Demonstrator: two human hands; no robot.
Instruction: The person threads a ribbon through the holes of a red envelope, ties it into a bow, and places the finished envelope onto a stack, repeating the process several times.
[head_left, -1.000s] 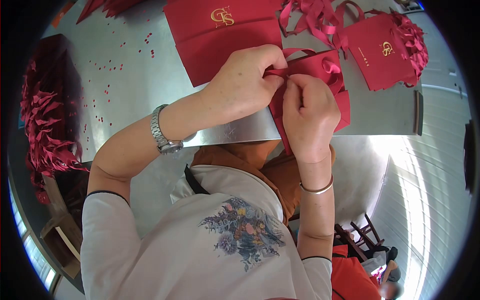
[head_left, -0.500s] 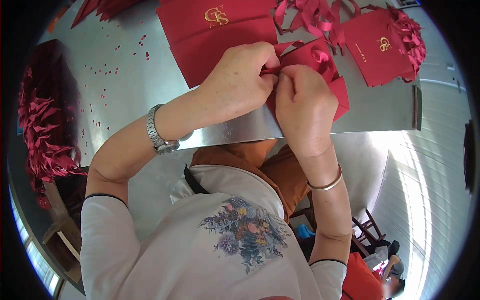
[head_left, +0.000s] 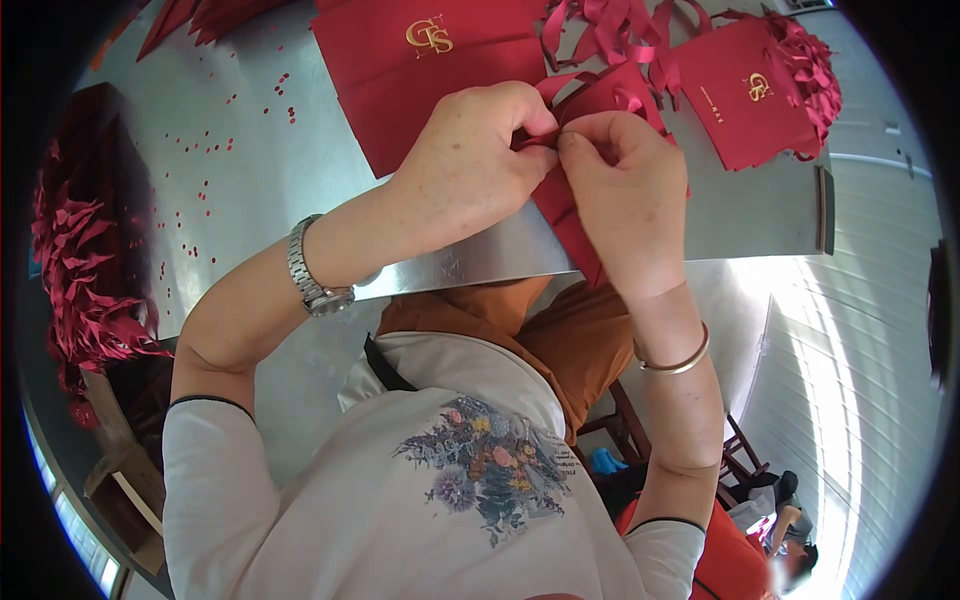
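Observation:
My left hand [head_left: 478, 155], with a metal watch on its wrist, is closed in a pinch on a red ribbon [head_left: 543, 140]. My right hand [head_left: 632, 195], with a bangle on its forearm, pinches the same ribbon close by, fingertips nearly touching the left ones. Under the hands is a small red paper bag [head_left: 568, 222], tilted over the table's front edge and partly covered by my right hand. A ribbon loop [head_left: 627, 100] shows at its top. Beside my left hand lies a flat red bag with a gold logo [head_left: 430, 38].
Loose red ribbons [head_left: 605, 30] lie at the back. Ribboned red bags with gold print [head_left: 735, 110] stack at right; another ribboned pile [head_left: 80, 260] stands at left. Small red dots [head_left: 205, 147] litter the metal table [head_left: 270, 190]. Another person [head_left: 790, 530] is at lower right.
My right hand has shifted slightly right and turned, opening its pinch arch a little. The small bag has tilted, its lower corner now hanging past the table edge. My left hand has barely moved.

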